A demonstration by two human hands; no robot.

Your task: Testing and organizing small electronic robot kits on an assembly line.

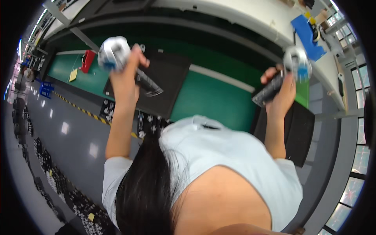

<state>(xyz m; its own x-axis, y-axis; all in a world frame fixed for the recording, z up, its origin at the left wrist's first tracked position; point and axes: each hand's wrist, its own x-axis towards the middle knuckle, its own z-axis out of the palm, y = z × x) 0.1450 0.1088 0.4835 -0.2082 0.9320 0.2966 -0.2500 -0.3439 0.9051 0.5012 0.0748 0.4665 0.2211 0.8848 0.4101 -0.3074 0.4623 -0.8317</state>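
Note:
My left hand (127, 74) is raised over the bench, its fingers closed round a black-handled device with a round white and blue head (113, 55). The black handle (149, 84) slants down to the right below that hand. On the other side, my right hand (282, 94) grips a similar device by its black handle (270, 87). Its round white head (296, 62), also with a blue patch, sticks up past the thumb. Both devices are held apart and blurred, so their exact kind does not show. Beneath them lies a green bench top (215, 98).
A black mat (166, 70) lies on the bench; black panels (295, 135) are at right. Farther left are a red holder (87, 61) and a yellow note (73, 75). A blue tray (307, 39) rests on the white upper shelf (243, 15). A blue stool (46, 89) stands at far left.

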